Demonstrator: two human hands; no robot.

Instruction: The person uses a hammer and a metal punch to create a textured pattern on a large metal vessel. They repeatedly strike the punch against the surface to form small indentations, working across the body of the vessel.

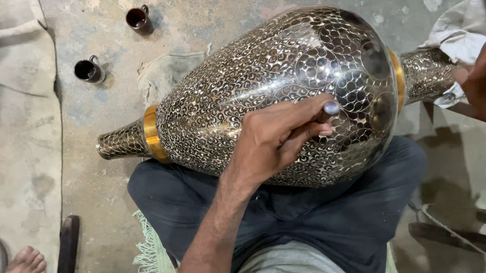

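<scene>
A large engraved metal vase point(273, 79) lies on its side across my crossed legs in dark trousers point(336, 214). It has brass bands near both ends, and its narrow foot point(122, 141) points left. My left hand point(276, 137) rests on the vase's belly, fingers pinched shut on a small thin tool point(325, 117) whose tip touches the patterned surface. My right hand point(481, 85) is at the right edge of the frame. It grips the vase's neck point(428, 74) beside a crumpled white cloth point(459, 31). Part of that hand is cut off.
Two small dark metal cups point(138, 19) point(89, 70) stand on the concrete floor beyond the vase. A beige cloth point(14, 109) covers the floor at left. Another person's bare foot point(23, 271) and a dark wooden piece point(67, 251) are at the lower left. A green fringed mat point(149, 257) lies under me.
</scene>
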